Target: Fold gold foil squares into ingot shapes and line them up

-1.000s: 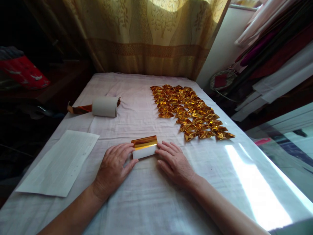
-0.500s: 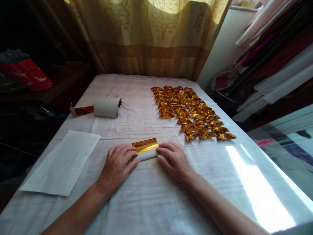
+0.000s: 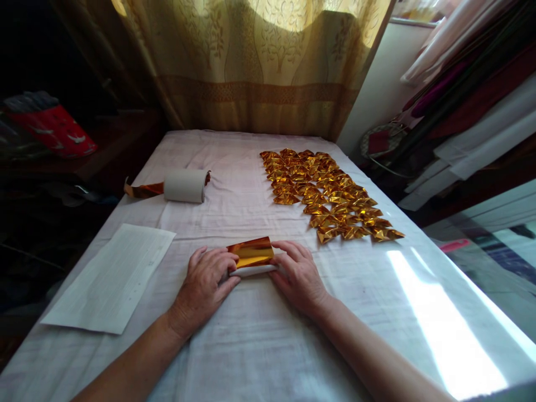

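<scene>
2 ends of the gold paper point(image 3: 253, 253) are gripped: the left hand point(image 3: 204, 286) and right hand point(image 3: 300, 275) have fingers closed on them.

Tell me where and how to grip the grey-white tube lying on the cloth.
Take the grey-white tube by the middle of its barrel, probably from above, thumb on the near side and fingers on the far side. It lies on its side with that curved wall bare, while gold foil trails from its left end and pokes out at its right.
</scene>
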Demonstrator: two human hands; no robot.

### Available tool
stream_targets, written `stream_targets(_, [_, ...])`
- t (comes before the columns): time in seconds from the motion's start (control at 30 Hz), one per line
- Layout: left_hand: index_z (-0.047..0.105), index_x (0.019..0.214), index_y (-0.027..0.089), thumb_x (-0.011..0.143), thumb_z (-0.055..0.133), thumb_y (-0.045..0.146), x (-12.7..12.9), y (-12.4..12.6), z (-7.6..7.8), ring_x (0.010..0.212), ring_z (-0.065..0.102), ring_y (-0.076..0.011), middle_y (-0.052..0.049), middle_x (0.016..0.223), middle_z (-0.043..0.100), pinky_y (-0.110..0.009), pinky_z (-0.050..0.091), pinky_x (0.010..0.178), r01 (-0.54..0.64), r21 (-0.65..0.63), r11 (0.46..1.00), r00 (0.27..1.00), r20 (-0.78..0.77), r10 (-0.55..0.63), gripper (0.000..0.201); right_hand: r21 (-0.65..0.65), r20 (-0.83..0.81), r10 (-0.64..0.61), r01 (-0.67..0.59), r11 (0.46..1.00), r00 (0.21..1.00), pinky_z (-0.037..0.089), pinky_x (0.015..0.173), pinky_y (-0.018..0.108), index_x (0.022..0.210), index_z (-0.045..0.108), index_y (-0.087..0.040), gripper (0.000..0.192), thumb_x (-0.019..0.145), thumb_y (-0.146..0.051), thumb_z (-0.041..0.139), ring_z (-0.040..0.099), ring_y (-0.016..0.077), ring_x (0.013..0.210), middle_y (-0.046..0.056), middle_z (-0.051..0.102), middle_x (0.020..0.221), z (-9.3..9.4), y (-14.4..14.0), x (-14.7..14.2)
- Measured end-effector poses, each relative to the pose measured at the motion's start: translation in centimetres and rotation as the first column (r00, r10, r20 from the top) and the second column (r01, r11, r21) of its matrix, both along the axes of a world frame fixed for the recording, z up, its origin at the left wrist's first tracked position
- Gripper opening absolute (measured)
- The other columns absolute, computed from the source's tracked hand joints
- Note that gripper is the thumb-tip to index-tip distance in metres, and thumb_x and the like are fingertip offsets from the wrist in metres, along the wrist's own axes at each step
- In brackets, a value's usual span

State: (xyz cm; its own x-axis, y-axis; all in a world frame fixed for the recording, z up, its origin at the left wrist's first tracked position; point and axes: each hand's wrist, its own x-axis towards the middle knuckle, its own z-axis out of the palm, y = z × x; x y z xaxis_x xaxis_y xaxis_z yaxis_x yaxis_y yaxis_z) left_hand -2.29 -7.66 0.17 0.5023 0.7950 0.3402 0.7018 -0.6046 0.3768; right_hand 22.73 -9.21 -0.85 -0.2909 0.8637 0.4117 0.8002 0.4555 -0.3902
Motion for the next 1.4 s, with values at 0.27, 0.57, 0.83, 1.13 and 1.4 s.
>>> stream_targets(0.27, [0.055,0.105,0.023,0.093,0.053,0.024,-0.2,-0.2,-0.7,0.104,0.067,-0.0214,-0.005,0.109,0.073,-0.052,0.036,0.111,0.051,0.020,0.998,0.998,0.029,-0.052,0.012,0.096,0.036,-0.002,-0.001,0.995,0.999,0.037,0.106,0.043,0.092,0.065,-0.024,0.015,0.086,-0.015,0.054,0.046,0.0262,0.133,0.008,0.058,0.139,-0.1,-0.2,0.1])
stream_targets(0.57, [0.037,0.144,0.023,0.100,0.045,0.030,-0.1,-0.6,0.3,0.084,0.071,-0.0166,-0.006,0.102,0.074,-0.027,0.058,0.080,0.064,0.223,0.973,0.984,0.151,-0.100,0.045,0.080,-0.326,0.004,0.023,0.997,0.945,0.053,0.072,0.029,0.107,0.058,-0.023,0.015,0.093,-0.022,0.052,0.066,0.0161,0.071,0.002,0.070,0.081,1.1,-0.1,-0.8])
stream_targets(0.83, [0.020,0.156,0.025,0.099,0.045,0.027,0.5,-0.3,-0.6,0.077,0.070,-0.0161,-0.001,0.092,0.072,-0.029,0.059,0.076,-0.136,0.118,0.984,0.975,0.191,0.112,0.062,-0.091,-0.150,-0.205,0.193,0.977,0.967,0.048,0.064,0.028,0.145,0.042,-0.017,0.058,0.089,-0.025,0.050,0.060,0.0170,0.060,-0.002,0.065,0.068,0.6,1.3,-1.6])
stream_targets(1.13, [0.056,0.137,0.025,0.099,0.047,0.040,0.6,-0.4,-0.9,0.134,0.049,-0.0270,-0.009,0.141,0.059,-0.055,0.026,0.118,0.194,0.094,0.976,0.969,-0.174,-0.175,0.041,-0.111,-0.010,-0.255,0.253,0.961,0.967,0.047,0.075,0.034,0.141,0.049,-0.015,0.052,0.090,-0.025,0.050,0.064,0.0203,0.067,0.002,0.070,0.073,-0.3,2.0,-1.2])
stream_targets(1.4, [0.049,0.142,0.021,0.096,0.049,0.052,0.8,-0.9,-1.5,0.138,0.044,-0.0268,-0.010,0.144,0.056,-0.054,0.008,0.122,0.117,0.053,0.992,0.965,-0.243,-0.100,0.055,-0.282,-0.049,-0.045,0.029,0.959,0.998,0.049,0.086,0.039,0.139,0.049,-0.018,0.065,0.078,-0.029,0.068,0.066,0.0249,0.096,0.009,0.071,0.107,1.5,-0.3,0.0])
